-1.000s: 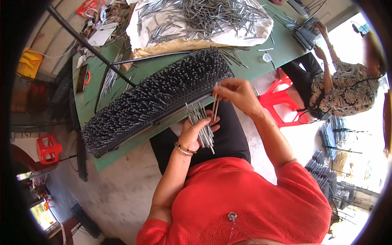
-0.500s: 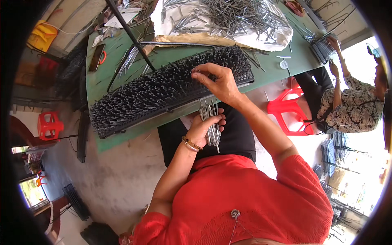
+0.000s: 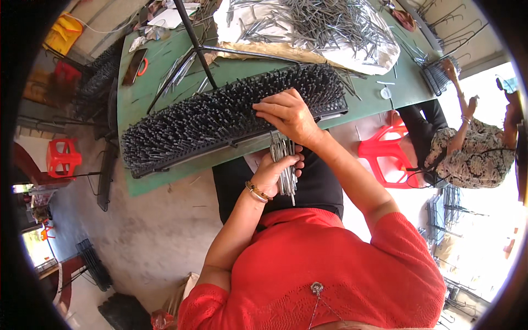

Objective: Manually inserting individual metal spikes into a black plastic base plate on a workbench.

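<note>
A bundle of thin grey metal-looking strips [image 3: 286,179] is clasped upright in my left hand [image 3: 270,169], over my lap. Just above it, my right hand [image 3: 290,116] reaches over the right half of a long black rack [image 3: 234,115] packed with short dark upright prongs. The fingertips of that hand are pressed together among the prong tips, and whatever they pinch is hidden. The rack lies slantwise along the near edge of the green table [image 3: 159,77].
A heap of loose strips [image 3: 319,27] lies on a white sheet [image 3: 379,60] at the back. A black metal bar [image 3: 192,33] rises behind the rack. Left are a phone [image 3: 135,66] and orange-handled scissors [image 3: 143,67]. A co-worker [image 3: 467,148] works at right by a red stool [image 3: 382,148].
My right hand has come slightly left and turned lower over the prongs, its fingers drawn closer together. My left hand keeps its bundle in place. One of the co-worker's hands has lifted from their rack.
</note>
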The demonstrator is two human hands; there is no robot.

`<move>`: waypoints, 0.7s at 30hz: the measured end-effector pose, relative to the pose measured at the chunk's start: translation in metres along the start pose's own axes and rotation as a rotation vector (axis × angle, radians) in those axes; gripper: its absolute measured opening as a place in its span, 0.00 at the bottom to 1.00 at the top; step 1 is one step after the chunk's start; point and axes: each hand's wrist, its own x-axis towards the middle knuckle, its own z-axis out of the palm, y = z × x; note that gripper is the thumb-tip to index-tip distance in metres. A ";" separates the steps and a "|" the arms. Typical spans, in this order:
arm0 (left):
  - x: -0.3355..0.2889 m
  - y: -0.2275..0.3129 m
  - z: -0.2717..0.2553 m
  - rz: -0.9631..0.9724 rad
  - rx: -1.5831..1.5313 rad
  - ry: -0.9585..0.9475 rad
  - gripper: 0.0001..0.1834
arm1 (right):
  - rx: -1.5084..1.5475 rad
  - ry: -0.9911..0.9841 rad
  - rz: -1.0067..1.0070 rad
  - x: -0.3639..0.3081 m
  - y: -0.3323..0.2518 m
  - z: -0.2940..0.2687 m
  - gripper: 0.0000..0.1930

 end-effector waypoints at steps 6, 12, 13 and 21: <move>-0.004 0.004 -0.003 0.032 -0.013 0.021 0.13 | -0.017 0.025 -0.008 0.001 -0.007 -0.007 0.10; -0.008 0.013 -0.010 0.127 -0.009 -0.026 0.16 | 0.245 -0.136 0.663 -0.011 -0.029 -0.045 0.11; -0.008 0.015 -0.008 0.135 -0.001 -0.028 0.16 | 0.275 -0.193 0.715 -0.016 -0.029 -0.047 0.14; -0.006 0.012 0.004 0.105 -0.012 -0.067 0.17 | 0.788 -0.276 1.084 -0.026 -0.023 -0.060 0.12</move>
